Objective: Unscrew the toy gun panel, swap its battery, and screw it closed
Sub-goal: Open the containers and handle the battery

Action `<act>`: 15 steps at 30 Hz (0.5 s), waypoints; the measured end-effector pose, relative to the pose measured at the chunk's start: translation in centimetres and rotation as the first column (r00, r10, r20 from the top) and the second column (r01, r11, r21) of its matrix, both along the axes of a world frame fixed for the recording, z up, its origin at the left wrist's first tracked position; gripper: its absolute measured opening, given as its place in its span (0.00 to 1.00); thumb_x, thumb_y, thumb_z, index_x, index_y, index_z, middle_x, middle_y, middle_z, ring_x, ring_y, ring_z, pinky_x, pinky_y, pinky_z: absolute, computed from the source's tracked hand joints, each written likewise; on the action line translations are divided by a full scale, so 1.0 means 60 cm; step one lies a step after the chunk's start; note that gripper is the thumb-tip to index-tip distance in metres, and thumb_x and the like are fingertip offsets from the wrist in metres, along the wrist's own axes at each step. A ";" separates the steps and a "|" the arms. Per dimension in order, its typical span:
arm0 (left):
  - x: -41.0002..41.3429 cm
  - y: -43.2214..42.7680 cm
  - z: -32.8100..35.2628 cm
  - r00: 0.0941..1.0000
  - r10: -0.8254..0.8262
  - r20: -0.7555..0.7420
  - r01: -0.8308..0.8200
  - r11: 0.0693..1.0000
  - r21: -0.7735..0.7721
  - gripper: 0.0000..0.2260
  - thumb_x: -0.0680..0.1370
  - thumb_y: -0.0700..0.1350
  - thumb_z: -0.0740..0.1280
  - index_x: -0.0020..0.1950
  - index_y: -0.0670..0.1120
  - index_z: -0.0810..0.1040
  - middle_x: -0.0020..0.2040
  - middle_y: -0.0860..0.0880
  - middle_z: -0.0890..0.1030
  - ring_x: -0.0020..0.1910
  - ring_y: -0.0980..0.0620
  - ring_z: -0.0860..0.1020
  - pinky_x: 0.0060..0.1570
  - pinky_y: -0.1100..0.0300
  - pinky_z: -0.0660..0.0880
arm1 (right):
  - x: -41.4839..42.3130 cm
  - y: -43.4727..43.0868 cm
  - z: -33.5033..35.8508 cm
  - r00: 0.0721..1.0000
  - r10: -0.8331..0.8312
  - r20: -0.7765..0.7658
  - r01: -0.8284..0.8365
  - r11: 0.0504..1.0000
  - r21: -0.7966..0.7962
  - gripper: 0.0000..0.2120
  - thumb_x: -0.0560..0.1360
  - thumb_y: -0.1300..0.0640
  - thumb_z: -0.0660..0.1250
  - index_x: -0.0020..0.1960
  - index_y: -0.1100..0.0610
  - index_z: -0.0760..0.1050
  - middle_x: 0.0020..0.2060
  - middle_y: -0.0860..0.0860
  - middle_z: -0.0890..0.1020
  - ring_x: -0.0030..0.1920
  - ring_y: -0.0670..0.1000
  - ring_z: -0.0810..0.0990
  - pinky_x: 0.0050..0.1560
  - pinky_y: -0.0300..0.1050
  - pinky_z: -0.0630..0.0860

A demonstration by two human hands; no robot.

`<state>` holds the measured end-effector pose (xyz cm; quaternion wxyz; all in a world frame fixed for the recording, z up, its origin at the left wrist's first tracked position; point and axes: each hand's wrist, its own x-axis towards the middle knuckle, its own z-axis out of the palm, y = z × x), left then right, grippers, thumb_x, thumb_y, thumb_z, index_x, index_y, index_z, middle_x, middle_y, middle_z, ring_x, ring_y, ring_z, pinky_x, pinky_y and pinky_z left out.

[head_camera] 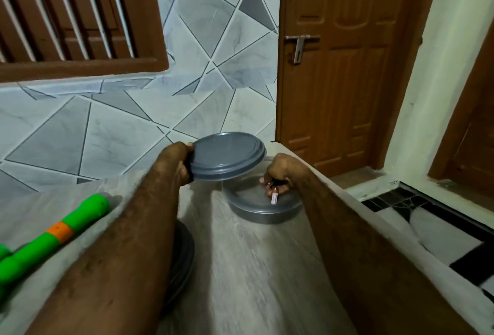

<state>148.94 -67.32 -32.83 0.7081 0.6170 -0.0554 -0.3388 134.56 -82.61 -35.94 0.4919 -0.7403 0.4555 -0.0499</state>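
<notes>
Two hands work at a storage tub near the far right corner of the tabletop [254, 268]. My left hand [177, 163] curls round the rim of the grey lid [227, 158], thumb on top, and holds it tilted above and to the left of the clear round container [264, 209], well off its mouth. My right hand [280, 171] hangs over the open container, fingers bunched in a pinch on a small pale cylinder [274, 198] that points down toward the inside. It looks to be a battery, though it is too small to say for certain. The green toy gun [53, 236] with its orange band lies well apart, slantwise at the left edge of the tabletop, touched by neither hand; its panel does not show from here. A dark round stack [183, 254] sits partly hidden beneath my left forearm. Behind the far edge stands a grey tiled wall [133, 126], with a brown door [334, 81] beyond the corner.

By my reading this is the battery-swap step, with the cell passing between hand and container; whether it is coming out or going in I cannot tell. The next move, as I judge it, calls for a steady pinch while the cylinder clears or meets the container's rim. The lid then needs lowering flat and square onto the mouth before either hand crosses the tabletop to the gun.
</notes>
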 end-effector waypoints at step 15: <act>-0.013 -0.011 -0.027 0.999 -0.038 0.040 0.034 0.995 0.089 0.12 0.82 0.42 0.59 0.40 0.42 0.73 0.19 0.49 0.76 0.34 0.48 0.75 0.34 0.56 0.74 | -0.045 -0.001 0.050 0.930 -0.143 0.339 0.156 0.988 -0.010 0.12 0.82 0.58 0.60 0.55 0.66 0.76 0.42 0.59 0.81 0.36 0.53 0.81 0.30 0.41 0.80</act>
